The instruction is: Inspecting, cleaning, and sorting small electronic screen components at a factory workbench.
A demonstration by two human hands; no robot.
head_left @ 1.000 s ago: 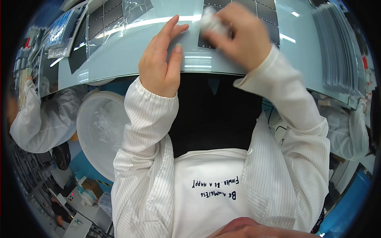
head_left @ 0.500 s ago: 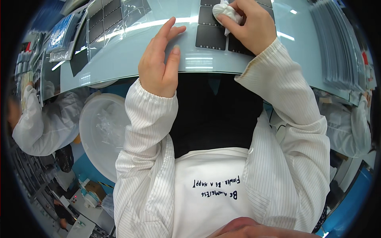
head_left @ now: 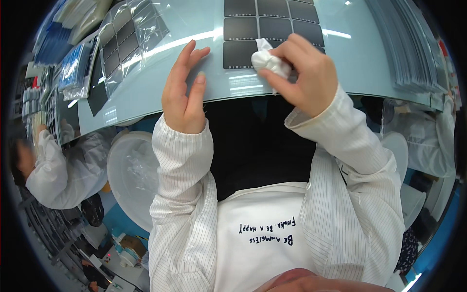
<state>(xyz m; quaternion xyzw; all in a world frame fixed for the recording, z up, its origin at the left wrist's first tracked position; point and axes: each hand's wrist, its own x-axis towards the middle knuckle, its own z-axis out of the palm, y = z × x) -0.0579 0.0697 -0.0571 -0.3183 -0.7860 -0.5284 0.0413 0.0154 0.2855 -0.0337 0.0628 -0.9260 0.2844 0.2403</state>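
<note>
Dark panel grid (head_left: 275, 29) cut off above; right hand (head_left: 310, 77) slightly blurred, hiding the grid's near-right corner.

Wears a white jacket (head_left: 182, 214) with thin dark pinstripes, open down the front, with a small pale button (head_left: 308, 186) along the opening, right of centre, and a patch of slanting stripes (head_left: 320, 247) lower down. Gathers into a ruffled cuff (head_left: 181, 138) at the left hand (head_left: 183, 100), upper left of centre; flares into a looser right cuff (head_left: 304, 122) by the right hand (head_left: 311, 80), upper right. Underneath, wears a white shirt (head_left: 258, 204) with dark, inverted lettering (head_left: 270, 240) at bottom centre. Seems to have black legwear (head_left: 258, 160) mid-frame, though too dark to be sure.
</note>
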